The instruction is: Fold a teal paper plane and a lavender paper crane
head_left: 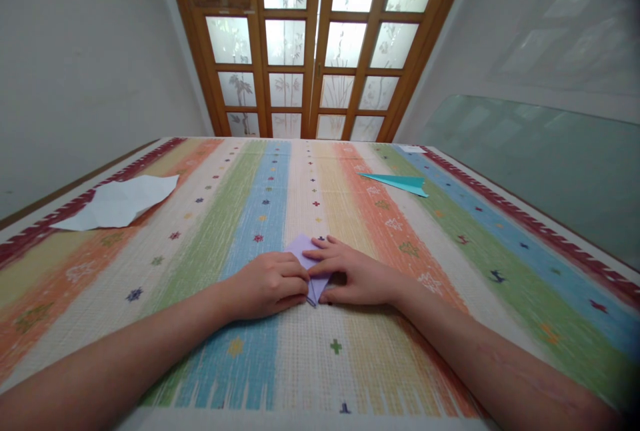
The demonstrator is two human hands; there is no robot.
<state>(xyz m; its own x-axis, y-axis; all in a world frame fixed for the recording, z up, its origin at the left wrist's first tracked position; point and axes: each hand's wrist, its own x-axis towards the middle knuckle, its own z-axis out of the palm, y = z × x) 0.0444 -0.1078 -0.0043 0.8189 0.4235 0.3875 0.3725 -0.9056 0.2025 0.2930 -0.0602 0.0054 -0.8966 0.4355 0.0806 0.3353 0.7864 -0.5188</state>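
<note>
Left hand (267, 284) and right hand (353, 274) press small folded purple paper (306, 249) flat on striped tabletop (300, 364); fingers curled down, pinching paper edge.

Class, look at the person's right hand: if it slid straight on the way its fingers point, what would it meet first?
The right hand points left, across the lilac folded paper it already presses. Straight on, it would probably meet the left hand first, whose fingertips lie almost against it.

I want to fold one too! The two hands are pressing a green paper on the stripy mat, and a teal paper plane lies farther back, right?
Not quite: the paper under the left hand and right hand is light purple, not green, as the head view shows. The teal paper plane does lie farther back on the stripy mat.
</note>
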